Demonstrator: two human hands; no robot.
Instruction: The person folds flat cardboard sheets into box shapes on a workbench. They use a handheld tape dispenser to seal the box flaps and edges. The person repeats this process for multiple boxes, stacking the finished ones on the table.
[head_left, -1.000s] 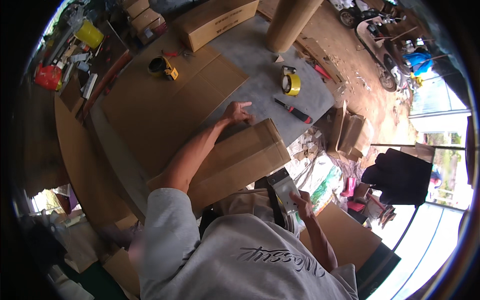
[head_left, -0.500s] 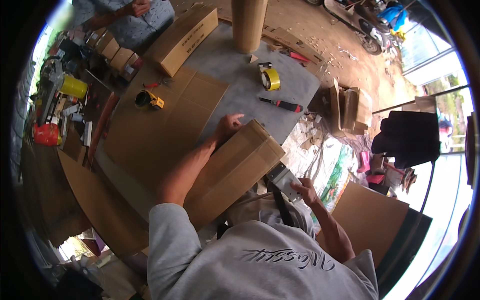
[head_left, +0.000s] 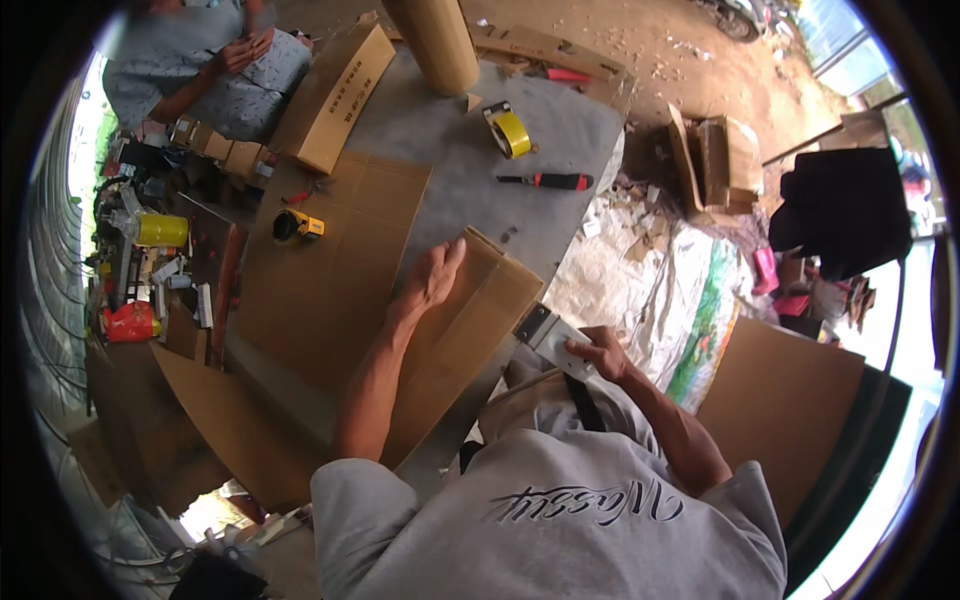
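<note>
A long brown cardboard box (head_left: 480,310) lies slantwise on the grey tabletop in front of me, with a strip of clear tape along it. My left hand (head_left: 432,278) is closed over the box's far edge, its fingers pressed together; the fingertips are partly hidden. At the box's right end, my right hand (head_left: 600,352) grips a flat grey metal tool with a black head (head_left: 548,330), probably a hand stapler. The head of that tool meets the box's end corner. Beyond the box lie a red-and-black utility knife (head_left: 550,181) and a yellow tape roll (head_left: 510,134).
Left of the box lies a flat cardboard sheet (head_left: 330,250) bearing a yellow tape measure (head_left: 300,226) and red-handled pliers (head_left: 303,192). A long closed carton (head_left: 340,105) and a tall cardboard tube (head_left: 435,45) stand farther back. Another person's hands (head_left: 245,52) are at the far left.
My left hand has closed in on the box's far edge, its fingers drawn together. The box has tilted slightly, with the tool still at its end. The whole view has shifted.
</note>
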